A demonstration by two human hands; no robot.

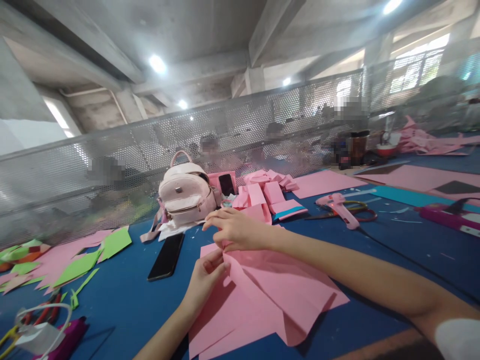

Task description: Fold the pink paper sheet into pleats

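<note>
Several pink paper sheets [262,305] lie overlapped and partly folded on the blue table in front of me. My left hand [210,272] pinches the upper left edge of the folded pink paper between thumb and fingers. Just above it, my right hand [240,230] reaches across from the right, fingers bent, gripping the top of the same paper; its fingertips partly hide the spot they hold. Lower down, the paper fans out in loose folds. Behind my right hand sits a pile of folded pink paper pieces [257,197], one with a blue strip.
A pale pink backpack [187,192] and a black phone [167,256] stand or lie at left centre. On the right are a pink glue gun [339,207] with a cord and scissors [362,212]. Green paper [116,243], pliers [47,307] and a white charger [40,337] lie left.
</note>
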